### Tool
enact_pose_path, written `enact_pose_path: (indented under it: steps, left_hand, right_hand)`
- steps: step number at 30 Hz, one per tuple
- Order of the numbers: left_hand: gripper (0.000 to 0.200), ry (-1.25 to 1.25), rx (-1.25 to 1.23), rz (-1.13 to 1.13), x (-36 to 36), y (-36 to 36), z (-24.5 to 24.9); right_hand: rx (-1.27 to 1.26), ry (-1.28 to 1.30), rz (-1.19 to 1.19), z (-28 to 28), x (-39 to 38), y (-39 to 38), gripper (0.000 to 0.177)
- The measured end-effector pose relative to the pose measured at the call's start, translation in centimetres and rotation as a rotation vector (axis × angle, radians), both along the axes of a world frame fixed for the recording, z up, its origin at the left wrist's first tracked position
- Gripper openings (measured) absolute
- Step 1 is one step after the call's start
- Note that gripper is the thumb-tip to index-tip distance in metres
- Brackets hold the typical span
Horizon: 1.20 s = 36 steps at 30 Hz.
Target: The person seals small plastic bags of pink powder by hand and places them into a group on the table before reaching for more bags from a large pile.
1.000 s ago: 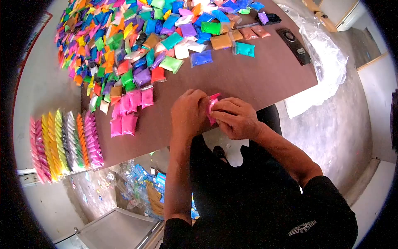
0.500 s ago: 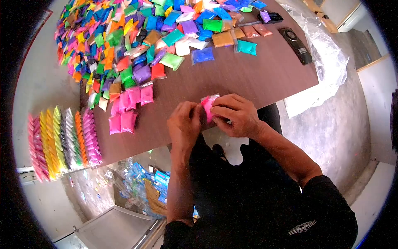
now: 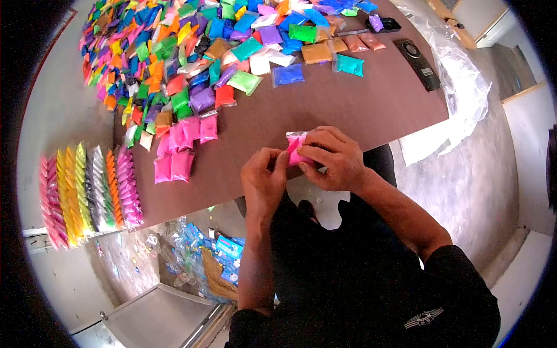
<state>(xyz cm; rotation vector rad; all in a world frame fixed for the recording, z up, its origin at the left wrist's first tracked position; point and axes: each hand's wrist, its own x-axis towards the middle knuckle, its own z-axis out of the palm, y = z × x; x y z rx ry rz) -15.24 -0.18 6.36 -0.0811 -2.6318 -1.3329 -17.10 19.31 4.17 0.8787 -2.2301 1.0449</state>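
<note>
A small clear packet with bright pink filling (image 3: 295,145) is pinched between my two hands, above the table's near edge. My left hand (image 3: 264,177) grips its left side with thumb and fingers closed. On its right side, my right hand (image 3: 333,156) holds it between curled fingers and thumb, covering part of it. Several pink packets (image 3: 181,165) lie grouped on the table to the left of my hands. Behind them spreads a large heap of packets in many colours (image 3: 174,64).
Rows of stacked packets (image 3: 75,194) stand at the table's left end. A black device with a round dial (image 3: 413,55) lies at the right, beside clear plastic sheeting (image 3: 464,87). Below the brown table (image 3: 348,104), plastic wrappers (image 3: 229,249) and a broom head (image 3: 214,275) lie on the floor.
My left hand has shifted slightly right, and its fingers sit a little differently on the pink packet. Both hands still hold it. The whole view has moved slightly.
</note>
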Motion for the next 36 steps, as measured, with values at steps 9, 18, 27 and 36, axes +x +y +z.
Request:
enact_pose_path:
  steps: [9, 18, 27, 36]
  left_hand:
    - [0.014, -0.002, -0.027, 0.115, 0.2, -0.4, 1.4]
    - [0.013, 0.036, -0.022, 0.092, 1.9, 0.1, 0.3]
    - [0.012, 0.128, 0.002, 0.074, 3.1, 1.1, 1.2]
    - [0.011, 0.163, -0.11, 0.199, 1.5, -0.3, -0.3]
  right_hand:
    - [-0.029, -0.057, 0.024, -0.7, 0.0, 0.3, 0.02]
    - [-0.056, -0.061, -0.019, -0.4, -0.2, -0.2, 0.023]
    - [-0.003, -0.125, -0.047, 0.2, -0.1, -0.4, 0.02]
    - [-0.017, -0.117, -0.068, 0.1, -0.3, -0.6, 0.019]
